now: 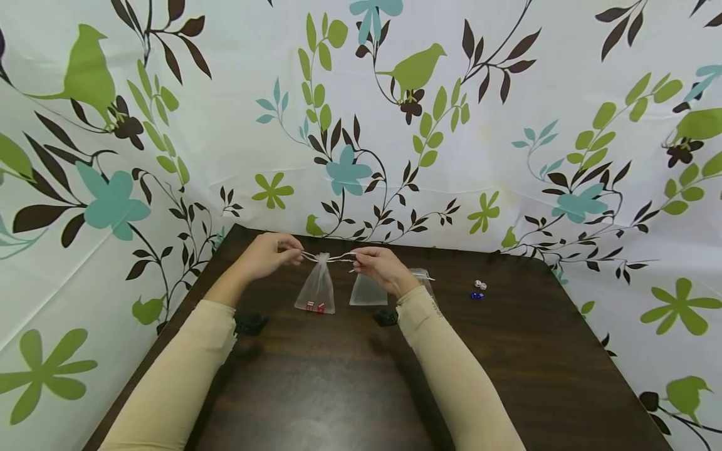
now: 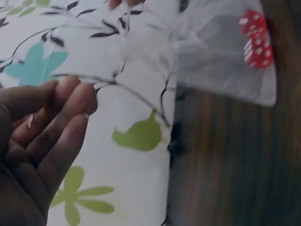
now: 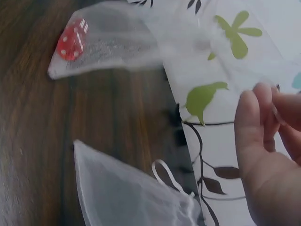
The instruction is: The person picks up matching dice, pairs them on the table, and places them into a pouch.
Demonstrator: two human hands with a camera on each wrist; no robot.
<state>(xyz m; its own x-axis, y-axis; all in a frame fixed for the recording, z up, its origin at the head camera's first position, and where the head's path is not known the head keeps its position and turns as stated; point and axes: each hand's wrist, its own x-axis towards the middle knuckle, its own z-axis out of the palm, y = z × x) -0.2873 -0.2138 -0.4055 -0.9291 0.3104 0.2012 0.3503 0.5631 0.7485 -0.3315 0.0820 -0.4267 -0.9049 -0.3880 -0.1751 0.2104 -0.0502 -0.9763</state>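
Note:
A sheer white drawstring pouch holds two red dice with white pips at its bottom. Its neck is gathered, and white cords stretch out to both sides. My left hand pinches the cord on the left between thumb and fingers. On the other side, my right hand pinches the right cord. The left wrist view shows the red dice through the mesh. Near my right hand lies a second sheer pouch, its cord loop visible; my hand partly covers it in the head view.
A third sheer pouch lies behind the right wrist, partly hidden. Farther right on the dark wooden table sit white dice and blue dice. A patterned cloth with birds and leaves hangs behind the table's far edge.

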